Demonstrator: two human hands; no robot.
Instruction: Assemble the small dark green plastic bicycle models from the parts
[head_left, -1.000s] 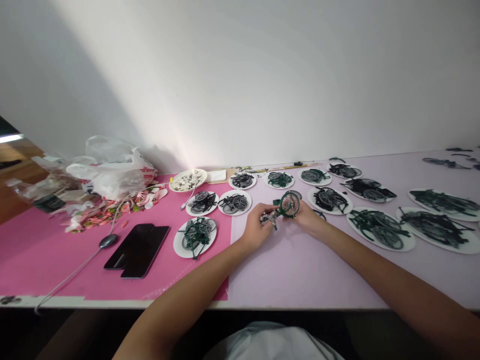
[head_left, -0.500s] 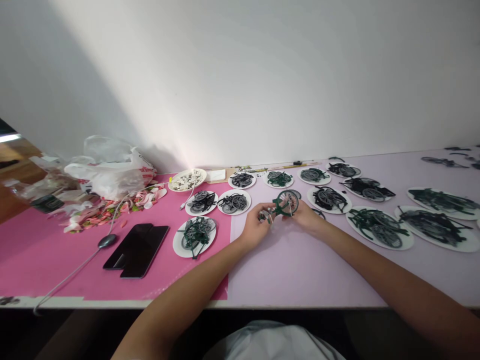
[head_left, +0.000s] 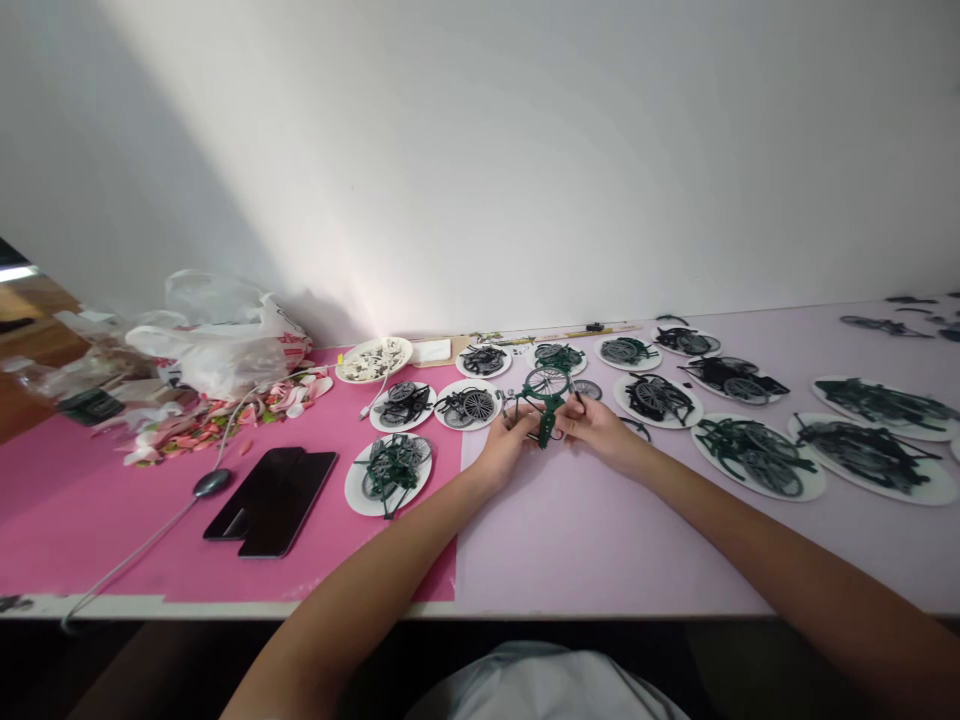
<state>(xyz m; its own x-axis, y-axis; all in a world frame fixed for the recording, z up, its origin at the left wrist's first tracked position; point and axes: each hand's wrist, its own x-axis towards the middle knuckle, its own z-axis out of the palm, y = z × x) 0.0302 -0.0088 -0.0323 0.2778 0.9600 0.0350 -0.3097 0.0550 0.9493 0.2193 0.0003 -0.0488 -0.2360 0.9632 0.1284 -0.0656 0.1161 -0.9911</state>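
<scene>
My left hand (head_left: 507,448) is closed round one side of a partly built green toy bicycle (head_left: 548,418), held above the lilac part of the table. Its grey spoked wheel points up and away from me, and the green frame hangs down between my hands. The fingers of my right hand (head_left: 598,432) are pinched together at the bicycle's right side. A thin dark piece (head_left: 577,397) sticks up from them; its lower end is hidden. Just behind my right hand, a loose grey wheel (head_left: 588,389) lies on the table.
White plates of bicycle parts (head_left: 352,489) stand left, behind and right. A bowl of pale pieces (head_left: 406,346) is at the back. Two dark phones (head_left: 289,500), a mouse-shaped device with a cable (head_left: 212,483), plastic bags (head_left: 217,350) and petals (head_left: 202,430) lie left.
The bicycle has turned and shifted left, so its wheel now stands upward at the far side. My right hand has drawn in from behind the wheel, and a thin dark piece shows in its fingers.
</scene>
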